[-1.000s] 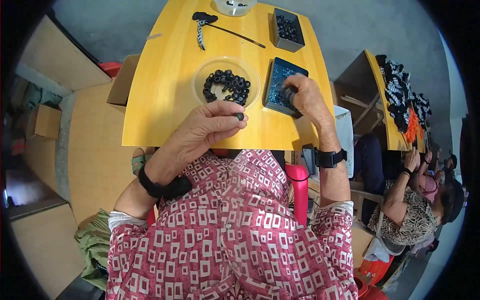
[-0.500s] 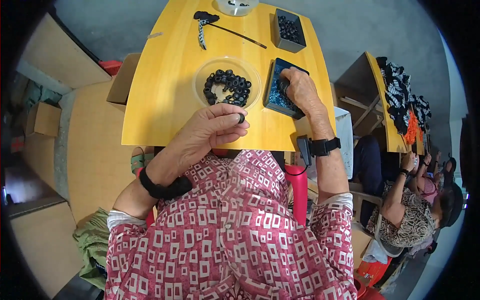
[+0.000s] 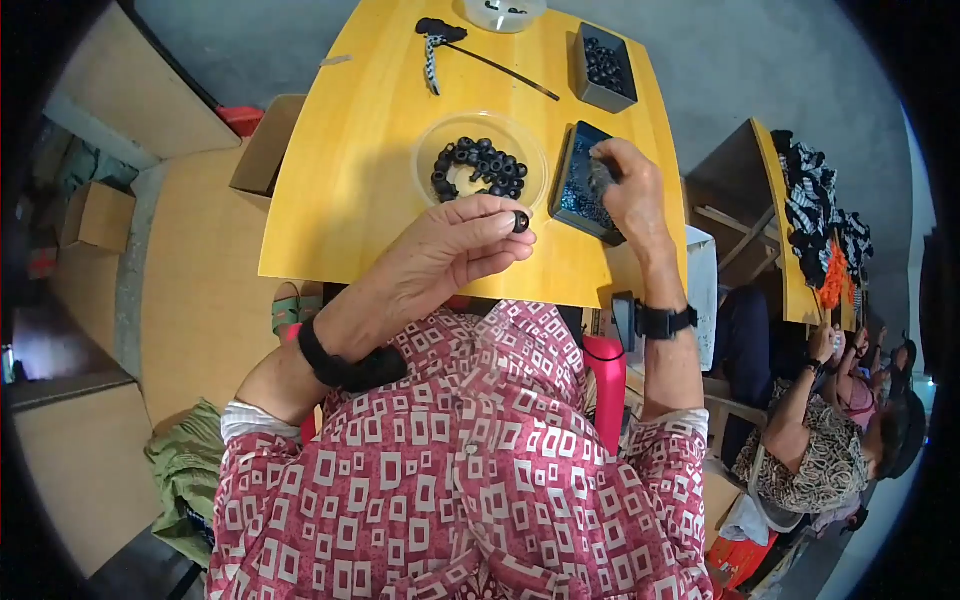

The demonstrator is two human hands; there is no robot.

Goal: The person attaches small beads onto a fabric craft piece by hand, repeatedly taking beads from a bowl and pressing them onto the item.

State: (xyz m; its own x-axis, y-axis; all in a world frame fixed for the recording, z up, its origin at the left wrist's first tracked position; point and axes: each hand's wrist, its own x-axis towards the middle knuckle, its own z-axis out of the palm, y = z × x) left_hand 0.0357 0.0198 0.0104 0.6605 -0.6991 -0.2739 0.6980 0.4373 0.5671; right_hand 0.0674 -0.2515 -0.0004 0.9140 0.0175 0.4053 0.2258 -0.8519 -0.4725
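Note:
Between the thumb and fingers of my left hand (image 3: 465, 240) is a small round black bead (image 3: 520, 222) with a hole in its face. It is held over the near edge of the table, just below a clear round plastic bowl (image 3: 541, 160) of similar black beads (image 3: 490, 165). My right hand (image 3: 637, 195) hovers at the right side of a dark rectangular tray (image 3: 563, 207) of tiny bluish glinting pieces (image 3: 577, 190). Its fingers are pinched together, and whatever is in them is too small or hidden to make out.
On the yellow table (image 3: 345, 180) a grey bin (image 3: 606, 95) of black pieces stands at the far right. A thin dark rod (image 3: 505, 72) with black and striped cloth lies farther back, near another clear tub (image 3: 505, 18). People sit at another table (image 3: 790, 245) on the right.
My right hand has drawn back from inside the dark tray to its right side. My left hand still pinches the bead, now turned so its hole shows. The whole view has shifted slightly.

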